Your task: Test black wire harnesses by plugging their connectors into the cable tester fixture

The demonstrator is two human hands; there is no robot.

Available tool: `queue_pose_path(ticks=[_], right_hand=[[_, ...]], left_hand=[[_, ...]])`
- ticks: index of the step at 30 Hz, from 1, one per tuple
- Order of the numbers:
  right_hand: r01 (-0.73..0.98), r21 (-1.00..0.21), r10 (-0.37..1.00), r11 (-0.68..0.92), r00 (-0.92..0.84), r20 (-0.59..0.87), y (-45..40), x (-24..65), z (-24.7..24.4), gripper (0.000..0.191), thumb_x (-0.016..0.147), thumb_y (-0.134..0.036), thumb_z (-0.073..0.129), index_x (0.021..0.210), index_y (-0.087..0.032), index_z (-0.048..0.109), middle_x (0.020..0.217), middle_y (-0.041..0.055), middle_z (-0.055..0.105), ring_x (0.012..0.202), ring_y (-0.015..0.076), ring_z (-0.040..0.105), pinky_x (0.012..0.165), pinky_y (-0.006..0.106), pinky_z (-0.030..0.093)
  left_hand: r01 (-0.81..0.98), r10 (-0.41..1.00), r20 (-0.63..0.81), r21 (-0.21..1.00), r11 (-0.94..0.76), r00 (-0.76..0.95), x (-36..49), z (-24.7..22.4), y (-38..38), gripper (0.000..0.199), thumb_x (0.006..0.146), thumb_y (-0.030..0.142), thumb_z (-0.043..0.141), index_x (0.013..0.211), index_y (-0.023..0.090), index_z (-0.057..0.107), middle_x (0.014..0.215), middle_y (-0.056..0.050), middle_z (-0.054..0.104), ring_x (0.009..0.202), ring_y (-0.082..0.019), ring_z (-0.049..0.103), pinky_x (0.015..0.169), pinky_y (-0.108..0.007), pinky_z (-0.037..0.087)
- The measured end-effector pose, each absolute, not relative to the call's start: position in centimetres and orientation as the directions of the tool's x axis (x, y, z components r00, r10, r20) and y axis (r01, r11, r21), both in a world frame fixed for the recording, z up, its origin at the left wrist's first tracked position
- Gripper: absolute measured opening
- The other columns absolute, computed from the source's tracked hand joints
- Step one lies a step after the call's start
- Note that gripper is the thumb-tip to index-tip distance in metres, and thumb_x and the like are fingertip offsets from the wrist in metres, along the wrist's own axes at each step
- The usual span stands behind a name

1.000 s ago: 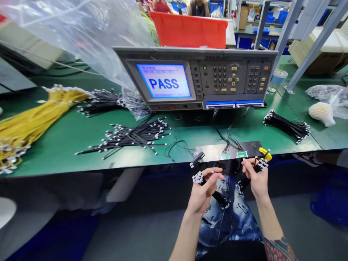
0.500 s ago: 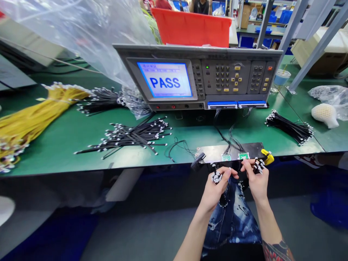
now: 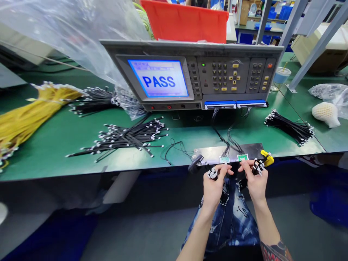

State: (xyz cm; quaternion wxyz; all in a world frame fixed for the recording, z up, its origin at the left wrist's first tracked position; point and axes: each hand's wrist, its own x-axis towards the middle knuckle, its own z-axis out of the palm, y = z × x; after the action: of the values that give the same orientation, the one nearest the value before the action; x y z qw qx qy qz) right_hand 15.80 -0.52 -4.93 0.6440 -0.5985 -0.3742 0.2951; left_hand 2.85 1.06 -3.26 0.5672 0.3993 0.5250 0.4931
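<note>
I record the left hand [image 3: 214, 183] closed around a black bundle [image 3: 212, 174], the right hand [image 3: 256, 182] around a second bundle [image 3: 259, 167], both just beside the green boards [image 3: 243, 157].

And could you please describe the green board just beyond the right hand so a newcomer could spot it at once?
Start at the large grey tester whose screen reads PASS, then follow the black wires below it to the flat strip. The green board sits on it, nearer the yellow handle, and is a deeper green than the paler board beside it.
</note>
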Motion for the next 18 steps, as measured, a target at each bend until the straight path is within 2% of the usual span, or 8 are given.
queue_pose_path(ticks=[9,18], right_hand=[[0.06,-0.994,0.846,0.092,0.523,0.11,-0.52,16.31,-5.01,0.029,0.09,-0.045,0.076,0.08,-0.018,0.077,0.063,0.0018,0.072,0.054,0.0166,0.06,0.064,0.034,0.053],[0.071,-0.995,0.845,0.074,0.525,0.101,-0.77,16.49,-5.11,0.033,0.089,-0.049,0.077,0.078,-0.017,0.076,0.065,0.0037,0.073,0.058,0.0184,0.063,0.065,0.035,0.055]], left_hand=[[-0.103,0.983,-0.117,0.989,0.103,-0.143,3.62,-3.58,0.86,0.036,0.088,0.051,0.072,0.075,0.018,0.078,0.064,-0.006,0.075,0.059,-0.019,0.066,0.059,-0.029,0.051],[-0.08,0.992,-0.074,0.995,0.066,-0.106,3.35,-2.93,1.06,0.031,0.088,0.045,0.072,0.072,0.018,0.078,0.064,-0.006,0.076,0.068,-0.023,0.073,0.076,-0.035,0.058]])
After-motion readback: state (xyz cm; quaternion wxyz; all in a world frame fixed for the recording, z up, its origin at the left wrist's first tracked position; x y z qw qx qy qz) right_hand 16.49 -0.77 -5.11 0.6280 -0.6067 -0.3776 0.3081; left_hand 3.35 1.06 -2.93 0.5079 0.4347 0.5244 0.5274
